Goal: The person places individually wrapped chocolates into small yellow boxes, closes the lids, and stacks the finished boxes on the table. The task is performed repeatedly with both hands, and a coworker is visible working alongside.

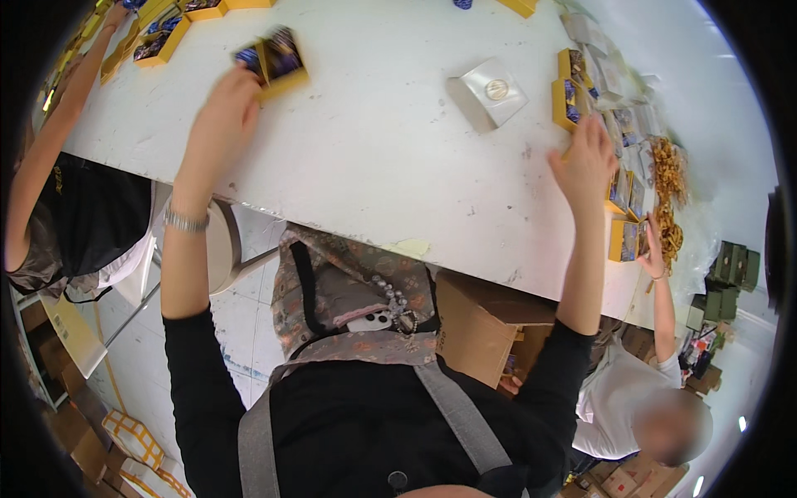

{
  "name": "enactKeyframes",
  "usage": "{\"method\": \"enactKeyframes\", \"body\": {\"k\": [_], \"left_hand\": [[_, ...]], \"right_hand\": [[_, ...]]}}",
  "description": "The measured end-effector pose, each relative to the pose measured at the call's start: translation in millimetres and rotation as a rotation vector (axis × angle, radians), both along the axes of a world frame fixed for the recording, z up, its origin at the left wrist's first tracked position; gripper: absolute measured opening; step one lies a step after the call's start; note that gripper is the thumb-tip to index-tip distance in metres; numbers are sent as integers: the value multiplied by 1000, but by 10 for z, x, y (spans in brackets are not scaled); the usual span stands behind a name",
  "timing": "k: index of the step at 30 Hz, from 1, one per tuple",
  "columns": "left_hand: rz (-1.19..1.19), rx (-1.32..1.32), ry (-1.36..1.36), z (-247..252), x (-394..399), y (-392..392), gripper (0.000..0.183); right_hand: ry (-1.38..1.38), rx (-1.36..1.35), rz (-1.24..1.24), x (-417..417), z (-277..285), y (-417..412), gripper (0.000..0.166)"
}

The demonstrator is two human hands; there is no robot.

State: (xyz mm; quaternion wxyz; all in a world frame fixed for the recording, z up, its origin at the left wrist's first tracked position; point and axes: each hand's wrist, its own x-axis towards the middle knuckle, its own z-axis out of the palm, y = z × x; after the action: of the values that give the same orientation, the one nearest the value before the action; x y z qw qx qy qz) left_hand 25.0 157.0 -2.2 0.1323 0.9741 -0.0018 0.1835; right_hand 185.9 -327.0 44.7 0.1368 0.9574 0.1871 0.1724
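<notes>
My left hand [227, 115] grips the near left side of a small yellow box [286, 86] on the white table, blurred by motion. Dark purple and blue wrapped pieces [283, 48] fill its divided compartments. At the right, my right hand [582, 159] is over a row of filled boxes, thumb spread from the fingers. Its fingertips overlap the lower end of a yellow box [563, 109] holding blue wrapped pieces; whether they touch it is unclear. Between my hands, a silvery-white box sleeve [495, 92] with a round gold emblem lies on the tabletop.
More filled yellow boxes [163, 42] stand at the far left, near a co-worker's arm [75, 124]. Gold ribbons [669, 171] lie along the right side. Another co-worker's hand [652, 252] touches a yellow box [622, 239] there. Under the table edge sits an open cardboard carton [473, 330].
</notes>
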Motion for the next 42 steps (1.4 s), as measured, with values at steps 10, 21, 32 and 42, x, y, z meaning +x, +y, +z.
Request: {"method": "enactKeyframes", "body": {"k": [10,21,32,42], "left_hand": [[-410,-222,94,176,-207,-787,24],[-565,-726,163,87,-342,-1107,114],[-407,-441,-379,-13,-1019,-1478,48],[-864,-274,529,-1246,-1106,-2597,35]], "right_hand": [[246,491,326,214,-252,960,87],[569,694,812,-825,116,1390,84],[506,1132,666,-822,-145,1250,80],[231,894,538,-933,-216,766,71]]}}
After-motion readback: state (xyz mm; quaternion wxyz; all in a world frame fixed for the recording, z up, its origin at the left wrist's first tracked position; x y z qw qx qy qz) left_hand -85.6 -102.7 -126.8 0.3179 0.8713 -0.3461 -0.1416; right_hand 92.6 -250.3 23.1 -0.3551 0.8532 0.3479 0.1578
